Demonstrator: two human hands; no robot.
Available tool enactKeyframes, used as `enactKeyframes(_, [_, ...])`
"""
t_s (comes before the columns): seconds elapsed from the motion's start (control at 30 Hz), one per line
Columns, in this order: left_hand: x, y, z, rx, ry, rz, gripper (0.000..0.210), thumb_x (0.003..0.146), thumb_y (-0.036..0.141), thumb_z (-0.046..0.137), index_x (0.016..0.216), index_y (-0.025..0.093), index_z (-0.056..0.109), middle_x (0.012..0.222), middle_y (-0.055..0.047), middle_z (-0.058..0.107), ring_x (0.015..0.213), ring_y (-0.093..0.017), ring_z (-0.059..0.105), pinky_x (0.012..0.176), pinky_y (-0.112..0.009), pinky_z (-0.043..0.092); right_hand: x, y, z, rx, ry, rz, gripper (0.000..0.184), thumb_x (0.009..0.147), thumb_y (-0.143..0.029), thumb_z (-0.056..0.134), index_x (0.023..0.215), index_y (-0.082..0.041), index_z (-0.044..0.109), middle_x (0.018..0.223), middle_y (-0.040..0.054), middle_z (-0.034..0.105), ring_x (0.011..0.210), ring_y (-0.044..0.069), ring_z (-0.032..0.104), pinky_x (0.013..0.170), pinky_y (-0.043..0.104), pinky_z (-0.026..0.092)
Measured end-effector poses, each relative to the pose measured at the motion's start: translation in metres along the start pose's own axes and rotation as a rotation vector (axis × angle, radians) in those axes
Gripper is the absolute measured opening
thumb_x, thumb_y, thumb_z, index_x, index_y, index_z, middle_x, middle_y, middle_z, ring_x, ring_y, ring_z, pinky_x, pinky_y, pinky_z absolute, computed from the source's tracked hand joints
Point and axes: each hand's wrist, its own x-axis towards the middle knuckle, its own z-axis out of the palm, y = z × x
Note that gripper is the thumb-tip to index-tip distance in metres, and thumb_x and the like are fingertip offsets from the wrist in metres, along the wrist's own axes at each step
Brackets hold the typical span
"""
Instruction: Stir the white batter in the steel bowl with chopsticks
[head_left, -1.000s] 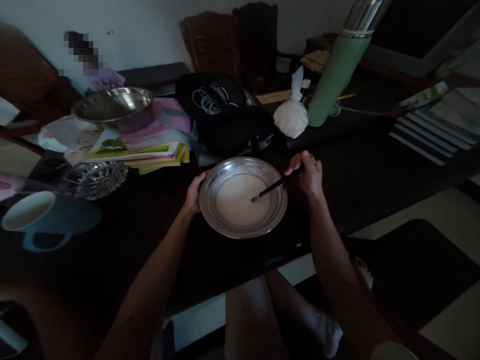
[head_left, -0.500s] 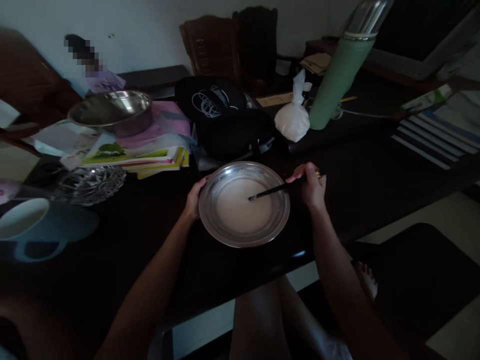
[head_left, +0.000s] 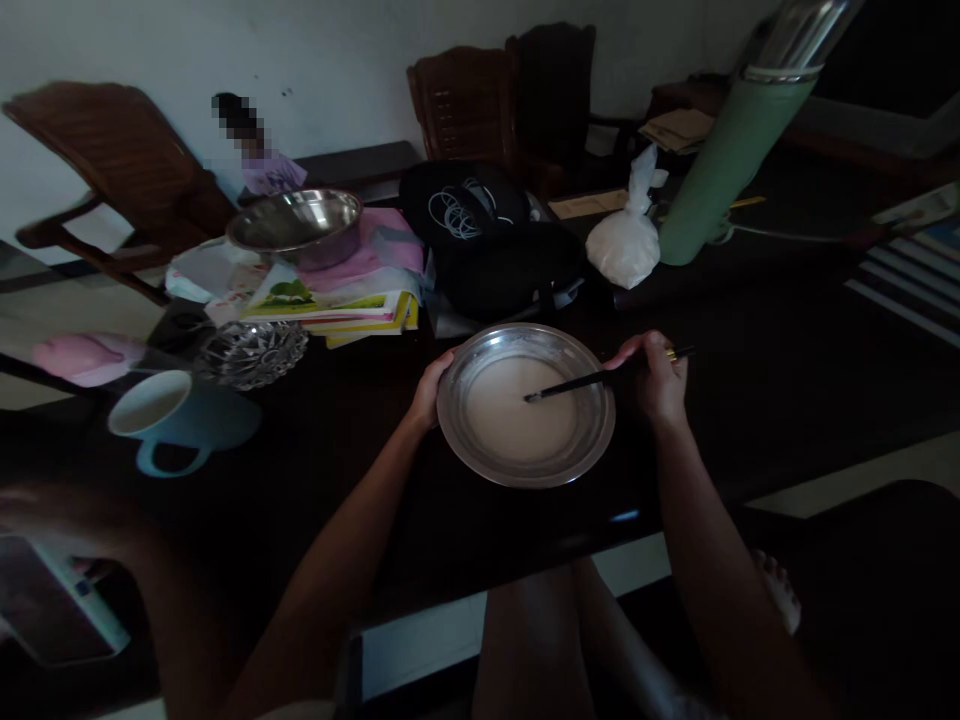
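Observation:
A shallow metal bowl [head_left: 525, 472] sits on the dark table in front of me, with a milky white liquid [head_left: 510, 425] in its bottom. My left hand [head_left: 433, 390] grips the bowl's left rim, the thumb on top and the other fingers hidden below. On the other side, my right hand [head_left: 661, 380] is closed around black chopsticks [head_left: 574, 384] with gold bands near the upper end. Their tips dip into the liquid near the bowl's middle. Whether there is one stick or a pair held together is hard to tell.
Beyond the bowl are a black bag [head_left: 502, 265], a tied bag of white powder [head_left: 624, 245] and a green flask [head_left: 739, 165]. Leftward stand a blue mug [head_left: 180, 425], a glass dish [head_left: 255, 355] and a steel basin [head_left: 300, 230] on books. Another person's arm [head_left: 169, 580] is near a phone [head_left: 56, 600].
The view has turned left, so everything sits further right. Both hands keep their grip on the bowl and chopsticks. The other person's arm and a phone have come into view at lower left.

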Motion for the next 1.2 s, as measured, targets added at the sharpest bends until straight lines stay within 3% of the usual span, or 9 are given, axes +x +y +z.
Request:
enactKeyframes(0.1, [0.0001, 0.0007, 0.0008, 0.012, -0.001, 0.0, 0.036, 0.073, 0.044, 0.065, 0.097, 0.019, 0.072, 0.098, -0.005, 0.077, 0.109, -0.03, 0.066, 0.098, -0.042, 0.049, -0.0007, 0.0004, -0.0001, -0.019, 0.016, -0.008, 0.043, 0.089, -0.061, 0.052, 0.065, -0.026, 0.06, 0.049, -0.0012, 0.062, 0.05, 0.019, 0.06, 0.064, 0.036, 0.052])
enactKeyframes(0.33, [0.0014, -0.0003, -0.001, 0.007, -0.005, -0.003, 0.036, 0.073, 0.044, 0.066, 0.097, 0.019, 0.072, 0.098, -0.005, 0.076, 0.108, -0.03, 0.067, 0.097, -0.04, 0.049, -0.0035, 0.0048, -0.0005, -0.067, -0.205, -0.006, 0.039, 0.086, -0.061, 0.059, 0.068, -0.026, 0.062, 0.065, 0.0009, 0.071, 0.072, 0.022, 0.069, 0.074, 0.038, 0.053])
enactKeyframes(0.43, [0.0011, -0.0004, -0.0008, -0.003, -0.006, 0.002, 0.035, 0.073, 0.043, 0.067, 0.098, 0.019, 0.072, 0.098, -0.005, 0.077, 0.108, -0.029, 0.067, 0.097, -0.039, 0.049, -0.0016, 0.0033, -0.0009, -0.043, -0.125, -0.021, 0.037, 0.087, -0.058, 0.06, 0.07, -0.026, 0.064, 0.067, 0.0002, 0.072, 0.07, 0.02, 0.069, 0.074, 0.037, 0.054])
enactKeyframes(0.57, [0.0003, -0.0003, -0.0005, 0.011, -0.01, 0.013, 0.035, 0.074, 0.044, 0.066, 0.097, 0.018, 0.073, 0.098, -0.006, 0.076, 0.108, -0.03, 0.067, 0.097, -0.04, 0.049, 0.0005, 0.0026, -0.0017, 0.034, 0.022, -0.044, 0.041, 0.09, -0.058, 0.055, 0.069, -0.025, 0.064, 0.051, -0.0025, 0.064, 0.051, 0.017, 0.062, 0.062, 0.034, 0.052])
enactKeyframes(0.67, [0.0006, -0.0009, -0.0017, 0.03, -0.001, 0.027, 0.032, 0.075, 0.044, 0.065, 0.094, 0.019, 0.073, 0.098, -0.005, 0.076, 0.109, -0.03, 0.066, 0.096, -0.041, 0.05, -0.001, 0.0031, -0.002, 0.034, -0.054, -0.02, 0.041, 0.091, -0.057, 0.053, 0.069, -0.025, 0.066, 0.05, -0.0021, 0.064, 0.05, 0.017, 0.061, 0.061, 0.034, 0.051])
enactKeyframes(0.8, [0.0015, -0.0021, -0.0039, 0.038, 0.004, 0.019, 0.033, 0.076, 0.044, 0.065, 0.096, 0.019, 0.072, 0.096, -0.005, 0.076, 0.109, -0.03, 0.066, 0.095, -0.041, 0.05, -0.0037, 0.0021, -0.0012, -0.034, -0.231, -0.032, 0.038, 0.089, -0.056, 0.058, 0.07, -0.025, 0.068, 0.063, 0.0009, 0.071, 0.067, 0.019, 0.068, 0.072, 0.035, 0.052])
enactKeyframes(0.9, [0.0014, -0.0021, -0.0043, 0.04, -0.002, 0.026, 0.033, 0.076, 0.045, 0.065, 0.096, 0.019, 0.072, 0.095, -0.005, 0.076, 0.108, -0.03, 0.067, 0.094, -0.04, 0.051, -0.002, 0.0022, -0.0015, -0.053, -0.189, -0.051, 0.038, 0.087, -0.059, 0.059, 0.072, -0.025, 0.068, 0.066, 0.0007, 0.072, 0.069, 0.02, 0.069, 0.073, 0.035, 0.054])
enactKeyframes(1.07, [-0.0004, 0.0007, -0.0022, 0.031, -0.002, 0.013, 0.034, 0.076, 0.044, 0.066, 0.097, 0.018, 0.073, 0.096, -0.005, 0.077, 0.106, -0.029, 0.068, 0.092, -0.039, 0.052, 0.0026, 0.0051, -0.0041, 0.033, -0.015, -0.075, 0.044, 0.09, -0.063, 0.052, 0.075, -0.024, 0.068, 0.052, -0.0021, 0.065, 0.052, 0.017, 0.064, 0.064, 0.033, 0.053])
enactKeyframes(1.2, [-0.0011, 0.0028, 0.0002, 0.02, 0.024, 0.008, 0.032, 0.075, 0.043, 0.065, 0.093, 0.017, 0.073, 0.095, -0.006, 0.077, 0.109, -0.031, 0.067, 0.091, -0.039, 0.052, 0.0005, 0.0048, -0.0028, 0.043, -0.126, -0.057, 0.04, 0.089, -0.06, 0.056, 0.076, -0.024, 0.069, 0.048, -0.0026, 0.063, 0.05, 0.016, 0.063, 0.062, 0.032, 0.051])
